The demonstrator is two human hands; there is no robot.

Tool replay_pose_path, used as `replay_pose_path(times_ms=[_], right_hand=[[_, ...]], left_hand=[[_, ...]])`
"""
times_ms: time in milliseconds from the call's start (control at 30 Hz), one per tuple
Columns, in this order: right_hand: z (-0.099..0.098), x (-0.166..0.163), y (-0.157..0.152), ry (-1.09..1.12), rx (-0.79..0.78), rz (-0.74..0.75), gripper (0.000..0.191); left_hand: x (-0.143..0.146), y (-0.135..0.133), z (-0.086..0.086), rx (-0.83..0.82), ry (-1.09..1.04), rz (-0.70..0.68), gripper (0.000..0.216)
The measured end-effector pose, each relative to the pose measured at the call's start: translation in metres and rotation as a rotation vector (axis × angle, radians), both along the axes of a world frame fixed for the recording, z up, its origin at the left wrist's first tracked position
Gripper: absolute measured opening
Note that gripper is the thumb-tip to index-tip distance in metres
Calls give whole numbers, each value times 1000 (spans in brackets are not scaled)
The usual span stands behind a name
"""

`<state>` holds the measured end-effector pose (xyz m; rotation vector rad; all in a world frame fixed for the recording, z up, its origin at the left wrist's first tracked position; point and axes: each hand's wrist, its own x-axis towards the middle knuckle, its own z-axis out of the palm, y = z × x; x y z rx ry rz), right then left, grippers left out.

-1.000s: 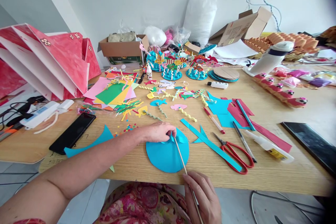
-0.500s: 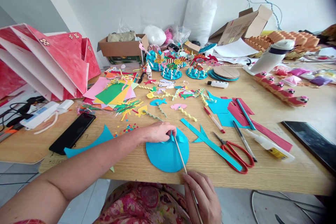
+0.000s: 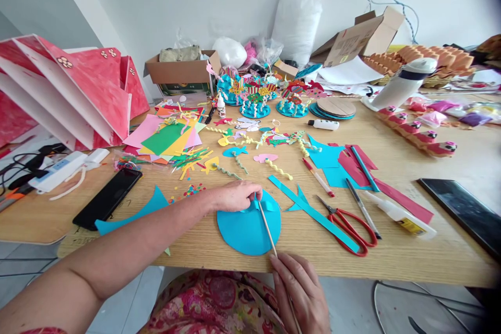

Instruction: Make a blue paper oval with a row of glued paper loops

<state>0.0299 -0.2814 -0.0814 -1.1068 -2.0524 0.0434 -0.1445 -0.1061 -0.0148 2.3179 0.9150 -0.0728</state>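
A blue paper disc point(image 3: 246, 232) lies at the table's front edge, with a wavy blue paper strip point(image 3: 268, 204) standing on its far part. My left hand point(image 3: 241, 194) reaches over the disc, its fingers pinched on the strip; the fingertips are partly hidden. Between the fingers of my right hand point(image 3: 299, 287), at the table edge, is a thin wooden stick point(image 3: 268, 227). Its far tip touches the strip beside my left fingers. Right of the disc lie a straight blue paper strip point(image 3: 313, 214) and red-handled scissors point(image 3: 350, 227).
Beyond the disc are paper fish with twisted tails point(image 3: 235, 152) and finished blue stands point(image 3: 254, 108). Coloured paper point(image 3: 164, 138) and a black phone point(image 3: 107, 198) lie left. A glue bottle point(image 3: 403, 215), pens point(image 3: 362, 206) and a dark tablet point(image 3: 462, 209) lie right.
Almost nothing differs. The view has shifted very slightly; both hands keep their places, with the stick's tip still at the blue strip.
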Motion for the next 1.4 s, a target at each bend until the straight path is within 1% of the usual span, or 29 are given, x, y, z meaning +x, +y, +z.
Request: replay_pose_path(times_ms=[67, 133, 233, 267, 333, 367, 433, 467, 533, 600, 700, 833, 1033, 1167, 1267, 1400], right_hand=[[1, 0, 1, -5, -6, 11, 30], [3, 0, 1, 4, -13, 13, 30], [3, 0, 1, 24, -28, -2, 30], [3, 0, 1, 24, -34, -4, 30], [4, 0, 0, 14, -29, 1, 29], [4, 0, 0, 8, -24, 3, 29], [4, 0, -1, 7, -19, -2, 31], [4, 0, -2, 15, -22, -8, 32], [3, -1, -2, 40, -38, -36, 33], [1, -3, -2, 54, -34, -61, 33], [-4, -4, 0, 50, -3, -69, 33], [-9, -3, 0, 52, -3, -60, 32], [-9, -2, -1, 52, 4, -58, 34], [-13, -3, -2, 84, 9, -69, 32], [-13, -3, -2, 78, 11, -74, 31], [-8, -1, -3, 26, 29, -42, 29]], left_hand=[[0, 1, 0, 12, 8, -2, 34], [0, 1, 4, 39, 9, 7, 35], [1, -7, 21, 126, -1, 37, 35], [1, -14, 29, 165, -2, 42, 34], [2, -32, 44, 310, 18, 0, 28], [1, -43, 50, 326, 33, -43, 26], [1, -66, 54, 283, 67, -129, 22], [0, -76, 52, 281, 63, -157, 20], [-1, -93, 42, 277, 71, -154, 19], [-1, -103, 29, 263, 86, -99, 24], [-1, -111, 14, 264, 91, -26, 33], [-1, -115, 4, 306, 60, 8, 37], [0, -116, -10, 414, 36, 13, 41], [0, -115, -21, 481, 21, 84, 43], [0, -115, -26, 491, -2, 111, 42], [1, -117, -29, 517, -36, 121, 41]])
